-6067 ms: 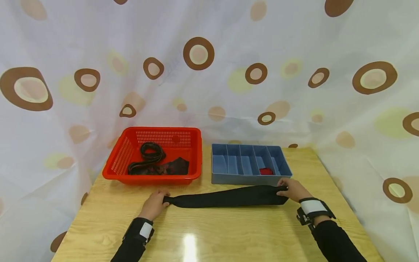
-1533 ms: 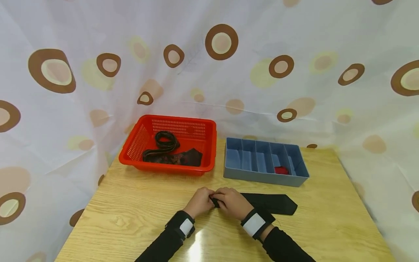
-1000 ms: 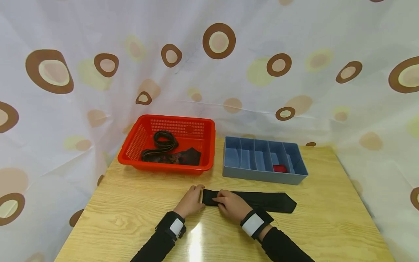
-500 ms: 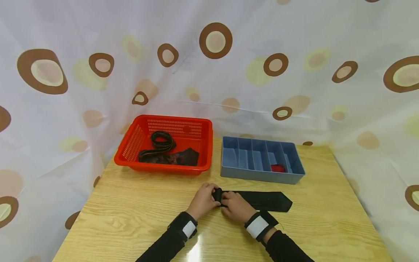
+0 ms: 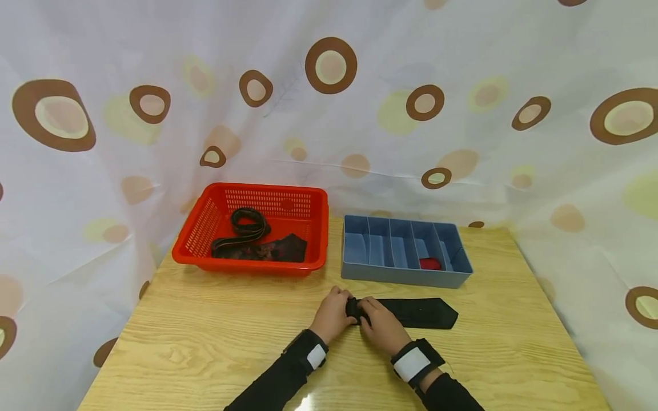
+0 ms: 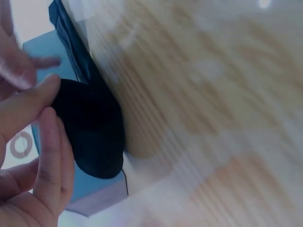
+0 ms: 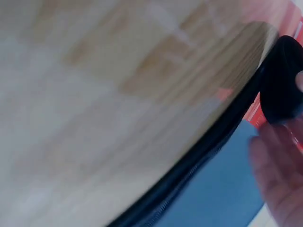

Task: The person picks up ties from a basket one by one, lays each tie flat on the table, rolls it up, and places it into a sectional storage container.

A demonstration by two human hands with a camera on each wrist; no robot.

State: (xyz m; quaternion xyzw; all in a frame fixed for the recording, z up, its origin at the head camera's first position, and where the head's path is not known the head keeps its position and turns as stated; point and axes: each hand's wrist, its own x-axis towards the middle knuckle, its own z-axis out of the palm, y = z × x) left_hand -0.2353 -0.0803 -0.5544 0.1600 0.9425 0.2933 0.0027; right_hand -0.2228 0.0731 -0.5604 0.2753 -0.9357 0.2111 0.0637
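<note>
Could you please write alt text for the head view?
Both hands, left hand and right hand, grip the rolled end of a black tie on a wooden table. Behind stand a red basket and blue divided tray.

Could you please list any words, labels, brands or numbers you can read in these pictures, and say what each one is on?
None can be read. The white patches on the wrist bands are blank, and the red basket, the blue divided box, the black tie held by both hands, and the spotted curtain show no lettering.
</note>
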